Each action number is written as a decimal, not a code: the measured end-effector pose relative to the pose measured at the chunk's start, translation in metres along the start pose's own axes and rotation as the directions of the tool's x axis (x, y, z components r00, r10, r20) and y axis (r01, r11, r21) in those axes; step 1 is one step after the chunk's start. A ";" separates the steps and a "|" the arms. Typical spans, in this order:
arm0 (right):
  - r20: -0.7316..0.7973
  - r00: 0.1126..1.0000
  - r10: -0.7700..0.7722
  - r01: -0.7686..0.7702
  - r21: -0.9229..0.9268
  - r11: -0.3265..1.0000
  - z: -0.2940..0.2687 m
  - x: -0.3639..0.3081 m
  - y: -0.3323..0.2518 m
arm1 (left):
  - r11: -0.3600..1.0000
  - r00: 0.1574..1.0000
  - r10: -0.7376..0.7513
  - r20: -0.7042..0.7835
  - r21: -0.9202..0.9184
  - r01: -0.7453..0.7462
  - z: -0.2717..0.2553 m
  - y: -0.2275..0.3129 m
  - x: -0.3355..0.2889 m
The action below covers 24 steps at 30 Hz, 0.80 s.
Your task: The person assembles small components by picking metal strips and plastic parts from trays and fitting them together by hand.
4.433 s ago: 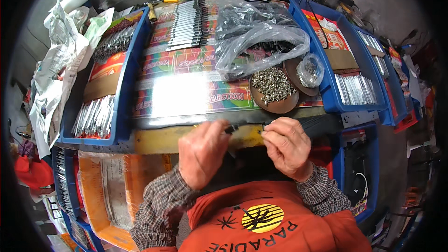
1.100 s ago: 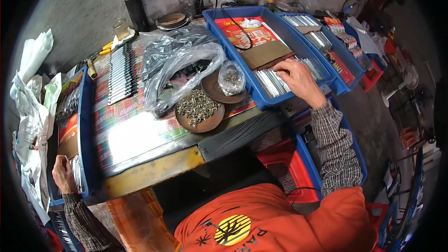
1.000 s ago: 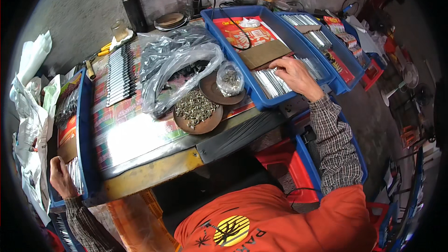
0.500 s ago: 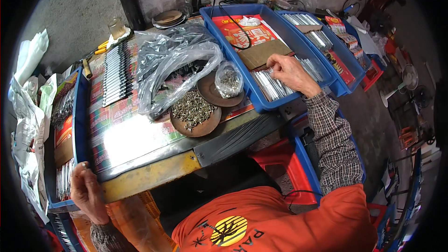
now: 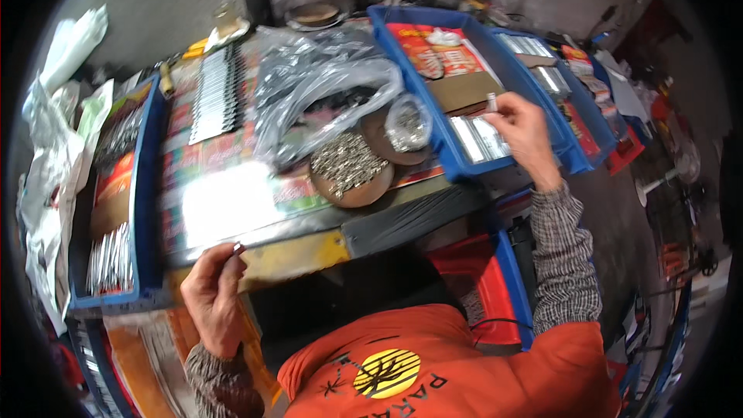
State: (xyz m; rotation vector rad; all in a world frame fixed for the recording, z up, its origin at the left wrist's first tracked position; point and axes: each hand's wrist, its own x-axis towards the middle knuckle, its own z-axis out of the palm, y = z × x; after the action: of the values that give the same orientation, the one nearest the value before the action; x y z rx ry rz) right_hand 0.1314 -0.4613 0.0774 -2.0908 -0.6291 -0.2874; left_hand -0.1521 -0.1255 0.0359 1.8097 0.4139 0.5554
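My left hand (image 5: 213, 294) is closed in a pinch above the table's front edge, with a small shiny metal piece (image 5: 238, 248) at its fingertips. The piece is too small to tell its kind. Over the near end of a blue tray (image 5: 438, 135), my right hand (image 5: 526, 139) pinches a slim metal strip (image 5: 491, 102), whose end sticks up past the fingers. Below it lie several silvery metal strips (image 5: 472, 139) side by side in the tray. A brown dish (image 5: 364, 197) heaped with small metal rivets (image 5: 348, 161) sits between my hands.
A clear plastic bag (image 5: 309, 85) of dark parts covers the table's middle. Behind lies a row of assembled metal slides (image 5: 215, 101). A blue tray (image 5: 147, 186) with strips stands left, another blue tray (image 5: 584, 159) right. A bagged lot of small parts (image 5: 406, 125) rests beside the dish.
My right hand has lifted off the strips with one strip pinched. My left hand has moved right, away from the left tray, to the table's front edge. The view has shifted.
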 end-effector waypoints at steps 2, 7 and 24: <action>-0.062 0.998 0.010 -0.009 0.019 1.000 -0.003 -0.015 -0.029 | 0.995 1.000 0.001 0.007 -0.103 0.000 0.013 0.004 -0.004; 0.143 0.990 -0.013 -0.022 0.245 0.969 0.026 -0.058 -0.080 | 0.968 0.995 -0.062 0.076 -0.237 0.078 0.033 0.005 -0.018; 0.651 0.741 -0.165 -0.382 0.611 0.694 0.131 -0.140 -0.112 | 0.777 0.915 -0.178 0.362 -0.519 0.357 0.052 -0.003 -0.042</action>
State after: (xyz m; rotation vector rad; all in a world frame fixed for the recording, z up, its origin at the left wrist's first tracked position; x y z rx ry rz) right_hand -0.0512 -0.3477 0.0231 -1.3788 -0.8422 0.7524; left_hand -0.1575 -0.1886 0.0137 1.1832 0.2542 0.1655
